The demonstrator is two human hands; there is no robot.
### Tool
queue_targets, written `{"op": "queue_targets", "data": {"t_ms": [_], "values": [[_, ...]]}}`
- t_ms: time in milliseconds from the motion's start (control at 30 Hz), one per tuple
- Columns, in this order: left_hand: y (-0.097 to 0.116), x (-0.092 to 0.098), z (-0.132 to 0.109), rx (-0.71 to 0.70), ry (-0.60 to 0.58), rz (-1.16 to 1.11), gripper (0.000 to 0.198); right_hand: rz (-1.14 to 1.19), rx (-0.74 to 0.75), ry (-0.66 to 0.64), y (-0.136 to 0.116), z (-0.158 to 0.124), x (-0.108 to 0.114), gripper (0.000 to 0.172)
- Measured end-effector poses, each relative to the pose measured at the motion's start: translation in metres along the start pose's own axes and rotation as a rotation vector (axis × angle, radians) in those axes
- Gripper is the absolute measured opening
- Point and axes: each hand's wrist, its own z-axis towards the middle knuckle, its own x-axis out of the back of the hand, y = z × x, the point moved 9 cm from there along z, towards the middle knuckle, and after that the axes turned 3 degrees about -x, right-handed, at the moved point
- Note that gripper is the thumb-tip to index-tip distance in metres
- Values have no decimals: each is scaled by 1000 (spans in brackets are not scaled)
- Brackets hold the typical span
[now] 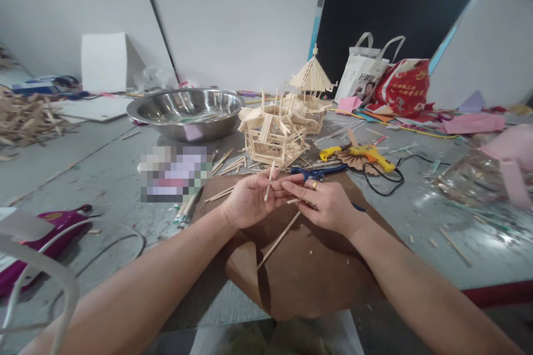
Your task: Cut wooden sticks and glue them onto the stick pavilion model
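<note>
Short stick (272,173): up in the left hand (252,199), near upright with a slight tilt, its top poking above the thumb and its lower end showing in front of the fingers.
Left hand: palm turned up, thumb and fingers closed narrowly on the short stick.
Right hand (328,205): back of the hand upward, fingers stretched toward the left hand; the foremost fingertips come up close beside the left fingers, to the right of the short stick – whether they touch, I cannot tell.
Second stick (293,201): a pale end shows between the right fingers; how firmly they close on it is hidden.
Ring (315,184): on a right-hand finger.
Long stick (278,239): slanting below the hands, over the brown paper (320,272); its upper end runs up to the right fingers, contact unclear.
Blue pliers (318,173): just beyond the right hand, partly covered by it.
Stick model (275,138): beyond both hands – a many-sided frame with open posts.
Glue gun (372,156): yellow, right of the stick model.
</note>
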Motion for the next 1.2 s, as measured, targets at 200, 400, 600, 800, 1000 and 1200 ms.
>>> {"op": "queue_targets", "data": {"t_ms": [200, 400, 600, 800, 1000, 1200], "values": [[-1, -1, 0, 21, 0, -42, 19, 89, 7, 46, 0, 0, 5, 40], [-1, 0, -1, 32, -2, -59, 20, 124, 41, 87, -1, -2, 7, 36], [-1, -1, 0, 35, -11, -61, 20, 122, 47, 78, -3, -2, 7, 37], [0, -2, 0, 20, 15, -57, 19, 0, 5, 16, -1, 0, 2, 43], [0, 2, 1, 8, 21, -44, 19, -53, -30, -19, 2, 0, -2, 43], [-1, 0, 0, 12, 1, -66, 18, 25, -6, 53, -2, 1, 6, 36]]}}
